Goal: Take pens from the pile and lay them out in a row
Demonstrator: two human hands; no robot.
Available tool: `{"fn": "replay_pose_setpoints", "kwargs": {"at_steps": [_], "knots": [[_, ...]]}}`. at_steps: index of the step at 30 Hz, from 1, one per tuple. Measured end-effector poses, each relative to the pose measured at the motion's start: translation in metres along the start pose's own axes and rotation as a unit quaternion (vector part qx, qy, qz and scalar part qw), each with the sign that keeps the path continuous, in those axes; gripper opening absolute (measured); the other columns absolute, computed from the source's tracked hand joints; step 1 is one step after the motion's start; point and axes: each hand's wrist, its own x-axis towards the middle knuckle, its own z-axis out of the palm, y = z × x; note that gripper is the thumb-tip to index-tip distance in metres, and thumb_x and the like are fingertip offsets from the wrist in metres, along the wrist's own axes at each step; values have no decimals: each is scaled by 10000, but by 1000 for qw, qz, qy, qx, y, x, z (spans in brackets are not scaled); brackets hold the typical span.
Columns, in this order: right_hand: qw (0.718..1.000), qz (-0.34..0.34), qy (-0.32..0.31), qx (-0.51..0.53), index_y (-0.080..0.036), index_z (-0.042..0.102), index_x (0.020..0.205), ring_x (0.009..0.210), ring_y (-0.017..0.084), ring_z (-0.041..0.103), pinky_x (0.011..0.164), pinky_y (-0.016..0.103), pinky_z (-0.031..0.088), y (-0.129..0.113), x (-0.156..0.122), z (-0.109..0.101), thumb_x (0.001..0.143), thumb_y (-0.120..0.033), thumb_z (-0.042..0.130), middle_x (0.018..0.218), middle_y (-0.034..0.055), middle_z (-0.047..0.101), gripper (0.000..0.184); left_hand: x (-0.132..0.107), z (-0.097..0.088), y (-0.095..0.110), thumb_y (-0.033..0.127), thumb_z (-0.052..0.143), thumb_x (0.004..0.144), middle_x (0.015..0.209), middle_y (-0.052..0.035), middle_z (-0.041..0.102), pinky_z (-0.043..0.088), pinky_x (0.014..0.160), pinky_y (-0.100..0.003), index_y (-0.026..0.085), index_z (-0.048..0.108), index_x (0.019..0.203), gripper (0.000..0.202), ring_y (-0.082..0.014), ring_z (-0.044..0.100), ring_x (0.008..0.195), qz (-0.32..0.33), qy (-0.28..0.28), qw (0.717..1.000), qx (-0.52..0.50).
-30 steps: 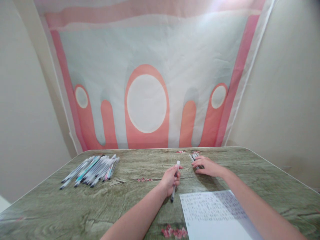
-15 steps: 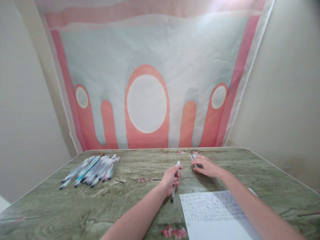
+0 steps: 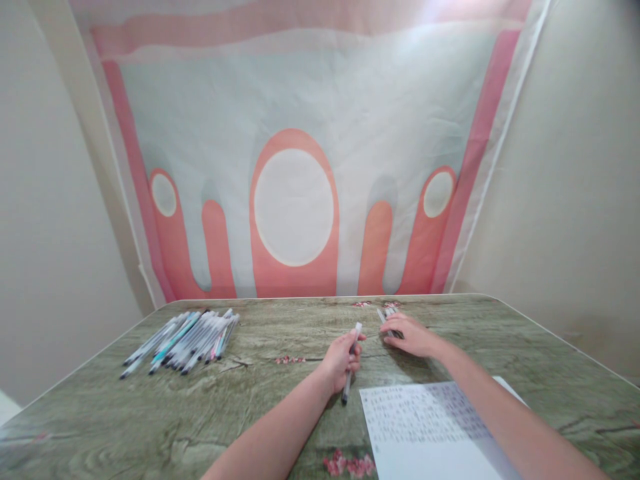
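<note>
Green wood-grain surface [image 3: 280, 320] bears a written sheet [image 3: 420, 420]. Fingers of the left hand [image 3: 340, 360] clench a pen [image 3: 346, 390]; the right hand [image 3: 413, 335] lays released fingers on a small pen bunch [image 3: 386, 312].

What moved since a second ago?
The right hand slid a tiny bit left over the small pens, and its arm uncovered a right corner of the paper. Nothing was picked up or dropped. The left hand holds its pen as before; the big pen pile stayed.
</note>
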Motion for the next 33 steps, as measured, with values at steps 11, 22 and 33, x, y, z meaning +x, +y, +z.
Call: {"fn": "replay_pose_setpoints", "kwargs": {"at_steps": [11, 22, 33], "knots": [[999, 5, 33, -16, -227, 610, 1018, 1043, 196, 453, 895, 380, 355, 13, 5, 13, 764, -101, 390, 1045, 48, 607, 359, -3, 3, 3, 472, 532, 688, 544, 67, 342, 59, 374, -166, 151, 497, 859, 365, -2, 174, 368, -2, 1, 1000, -5], [999, -14, 36, -3, -229, 638, 972, 1026, 195, 480, 883, 388, 364, 21, 4, 17, 622, 15, 368, 997, 42, 633, 505, -2, 3, 3, 474, 533, 686, 551, 65, 348, 67, 373, -167, 156, 503, 861, 364, -4, 180, 368, -5, 6, 1000, 2], [998, -29, 59, 3, -224, 680, 762, 1021, 192, 486, 888, 401, 371, 34, 2, 20, 648, -36, 378, 971, 22, 646, 374, -1, 2, 1, 463, 529, 695, 550, 64, 344, 54, 377, -169, 152, 494, 863, 355, -2, 172, 371, 0, -2, 1000, -10]]}}
